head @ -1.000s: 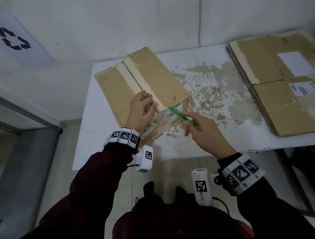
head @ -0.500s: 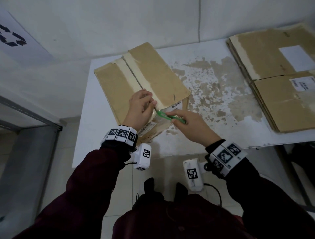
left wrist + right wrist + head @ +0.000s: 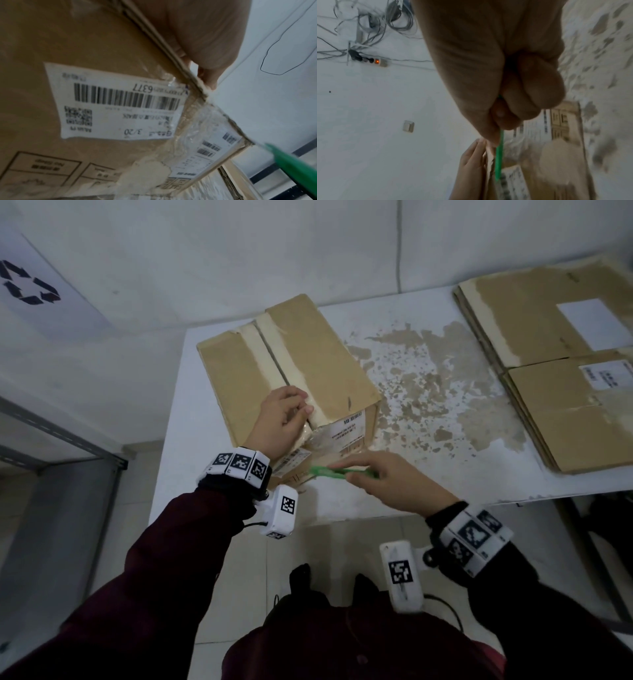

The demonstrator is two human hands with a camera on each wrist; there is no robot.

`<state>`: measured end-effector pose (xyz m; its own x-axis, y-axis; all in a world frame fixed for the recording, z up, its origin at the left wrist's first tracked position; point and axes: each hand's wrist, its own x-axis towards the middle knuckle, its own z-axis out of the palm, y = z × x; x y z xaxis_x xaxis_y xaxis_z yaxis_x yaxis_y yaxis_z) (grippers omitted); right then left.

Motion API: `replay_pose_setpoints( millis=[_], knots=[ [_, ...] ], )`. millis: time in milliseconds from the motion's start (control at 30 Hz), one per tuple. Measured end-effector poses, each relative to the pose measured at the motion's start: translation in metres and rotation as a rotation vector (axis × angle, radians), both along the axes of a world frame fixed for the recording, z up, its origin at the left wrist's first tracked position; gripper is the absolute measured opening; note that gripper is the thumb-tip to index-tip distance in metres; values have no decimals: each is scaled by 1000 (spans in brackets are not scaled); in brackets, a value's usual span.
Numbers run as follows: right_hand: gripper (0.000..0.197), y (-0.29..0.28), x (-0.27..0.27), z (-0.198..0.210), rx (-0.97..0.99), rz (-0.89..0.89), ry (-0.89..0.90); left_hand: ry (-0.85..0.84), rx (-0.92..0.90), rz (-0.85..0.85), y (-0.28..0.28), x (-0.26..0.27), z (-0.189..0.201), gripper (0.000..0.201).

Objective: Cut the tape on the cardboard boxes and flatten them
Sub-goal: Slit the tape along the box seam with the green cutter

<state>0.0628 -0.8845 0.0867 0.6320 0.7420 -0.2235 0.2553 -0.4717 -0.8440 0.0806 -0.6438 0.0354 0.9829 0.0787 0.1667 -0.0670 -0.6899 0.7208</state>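
Observation:
A taped cardboard box (image 3: 308, 364) stands on the left part of the white table (image 3: 342, 501), its top seam slit; its labelled front face (image 3: 102, 108) fills the left wrist view. My left hand (image 3: 284, 419) rests on the box top at the near edge, fingers bent and thumb at the seam end, holding the box there. My right hand (image 3: 387, 481) grips a green cutter (image 3: 332, 472) in front of the box's lower front face, tip pointing left. The right wrist view shows the cutter (image 3: 499, 155) beside the left hand (image 3: 471, 162).
A stack of flattened boxes (image 3: 565, 371) lies on the table's right end. The tabletop between has peeled brown patches (image 3: 445, 392). A grey metal shelf (image 3: 51, 446) stands to the left. A power strip and cables (image 3: 368, 59) show in the right wrist view.
My right hand has drawn the green cutter from the top seam edge down the box's front face toward me. The left hand stays on the box top.

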Motion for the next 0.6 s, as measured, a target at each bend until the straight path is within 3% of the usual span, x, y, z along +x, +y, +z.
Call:
replay_pose_setpoints(
  millis=[133, 333, 600],
  knots=[
    [25, -7, 8, -9, 90, -275, -34, 10, 44, -21, 2, 1, 1, 37],
    [28, 8, 27, -11, 72, -244, -61, 1, 160, -111, 9, 1, 5, 43],
    [27, 9, 30, -26, 43, -230, -70, -37, 127, -69, 7, 2, -2, 40]
  ],
)
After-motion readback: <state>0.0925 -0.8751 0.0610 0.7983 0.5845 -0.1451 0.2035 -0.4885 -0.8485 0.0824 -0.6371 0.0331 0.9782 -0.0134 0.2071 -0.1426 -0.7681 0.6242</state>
